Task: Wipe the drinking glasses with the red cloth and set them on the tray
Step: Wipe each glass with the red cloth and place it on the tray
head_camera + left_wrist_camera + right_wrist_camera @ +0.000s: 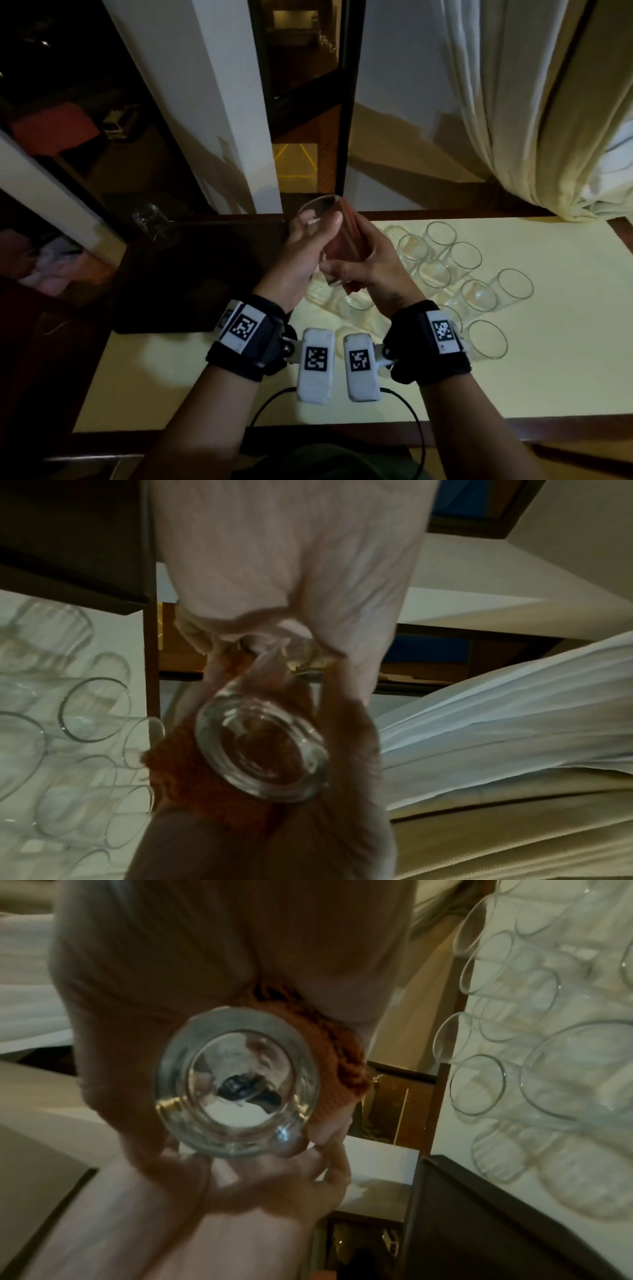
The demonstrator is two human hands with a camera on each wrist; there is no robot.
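I hold one clear drinking glass (pixel 322 222) tilted in the air over the table's middle. My left hand (pixel 308 246) grips it from the left, fingers curled round its wall near the rim. My right hand (pixel 370 263) presses the red cloth (pixel 347 233) around the glass's right side. The wrist views look at the thick glass base (pixel 263 750) (pixel 240 1085), with the red cloth (pixel 178 767) (pixel 342 1056) wrapped beside it. The dark tray (pixel 191 274) lies to the left, carrying one glass (pixel 150 222) at its far left corner.
Several clear glasses (pixel 442 260) stand in a cluster on the cream tabletop (pixel 548 359) right of my hands, and a few more are below them. A white curtain (pixel 513 120) hangs at the back right. A dark window frame (pixel 342 137) stands behind the table.
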